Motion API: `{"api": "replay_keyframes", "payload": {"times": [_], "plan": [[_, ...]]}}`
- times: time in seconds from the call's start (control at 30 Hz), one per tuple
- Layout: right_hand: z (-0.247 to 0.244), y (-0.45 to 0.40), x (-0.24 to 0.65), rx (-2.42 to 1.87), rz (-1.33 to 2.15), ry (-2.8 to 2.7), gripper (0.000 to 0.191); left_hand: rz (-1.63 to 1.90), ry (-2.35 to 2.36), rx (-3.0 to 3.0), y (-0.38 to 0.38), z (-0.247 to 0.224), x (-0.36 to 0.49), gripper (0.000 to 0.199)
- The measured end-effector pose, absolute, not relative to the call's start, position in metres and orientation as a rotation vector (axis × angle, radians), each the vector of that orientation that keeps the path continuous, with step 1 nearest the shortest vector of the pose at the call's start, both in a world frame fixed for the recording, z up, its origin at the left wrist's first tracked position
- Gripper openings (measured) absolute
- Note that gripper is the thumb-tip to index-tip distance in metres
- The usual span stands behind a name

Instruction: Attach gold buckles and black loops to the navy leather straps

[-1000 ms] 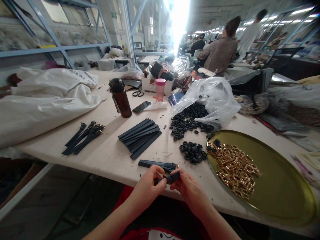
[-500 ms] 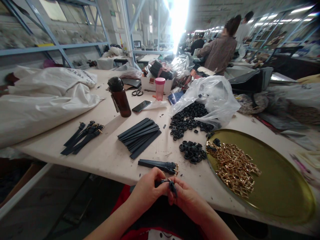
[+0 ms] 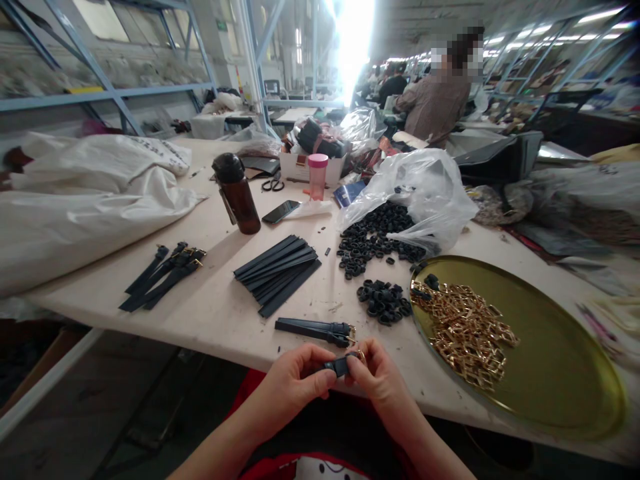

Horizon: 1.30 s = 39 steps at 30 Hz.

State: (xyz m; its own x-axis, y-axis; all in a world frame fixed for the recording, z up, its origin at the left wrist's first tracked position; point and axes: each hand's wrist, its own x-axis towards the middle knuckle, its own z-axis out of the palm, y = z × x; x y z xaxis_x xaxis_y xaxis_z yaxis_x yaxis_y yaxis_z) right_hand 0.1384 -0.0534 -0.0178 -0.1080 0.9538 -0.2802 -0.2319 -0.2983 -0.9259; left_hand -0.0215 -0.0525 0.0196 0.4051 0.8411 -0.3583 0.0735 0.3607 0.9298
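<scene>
Between my hands, at the table's near edge, is a dark strap (image 3: 336,366) with a loop around it and a gold buckle at its right end. My left hand (image 3: 299,380) pinches the strap's left part. With thumb and fingers my right hand (image 3: 374,373) grips the buckle end. Just beyond lie finished-looking buckled straps (image 3: 313,329). Plain dark strips (image 3: 278,270) are fanned out farther back. A small heap of dark loops (image 3: 384,301) sits beside a gold tray (image 3: 555,360), which carries a pile of gold buckles (image 3: 470,333).
More buckled straps (image 3: 165,275) lie at the left. A brown bottle (image 3: 239,197), a phone (image 3: 281,212), a pink-lidded cup (image 3: 318,179) and scissors (image 3: 273,185) stand or lie farther back. A plastic bag (image 3: 425,190) spills loops. Another person (image 3: 433,107) is at the back.
My hands have turned the strap so that it lies flatter, and its gold buckle now shows by my right fingers. My right hand has shifted slightly up and to the right.
</scene>
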Motion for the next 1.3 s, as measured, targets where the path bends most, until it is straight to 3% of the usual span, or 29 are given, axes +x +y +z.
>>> {"api": "replay_keyframes", "payload": {"times": [0.27, 0.53, 0.67, 0.83, 1.03, 1.3], "plan": [[-0.022, -0.065, 0.154, -1.318, 1.362, -1.568, 0.004, 0.524, 1.050, 1.005, -0.057, 0.006, -0.021, 0.019], [-0.023, -0.077, 0.161, -1.180, 1.162, -1.985, 0.010, 0.397, 1.124, 0.988, -0.066, 0.006, -0.015, 0.023], [-0.026, -0.084, 0.163, -1.196, 1.218, -1.995, 0.009, 0.383, 1.137, 1.062, -0.072, 0.000, -0.011, 0.024], [-0.038, -0.091, 0.163, -1.339, 1.270, -1.826, 0.006, 0.322, 1.159, 1.139, -0.070, 0.002, -0.018, 0.040], [-0.044, -0.093, 0.157, -1.315, 1.245, -1.729, 0.006, 0.319, 1.201, 1.100, -0.069, -0.007, -0.021, 0.013], [-0.054, -0.101, 0.158, -1.380, 1.235, -1.662, 0.010, 0.325, 1.188, 1.204, -0.072, -0.022, -0.015, 0.017]]}}
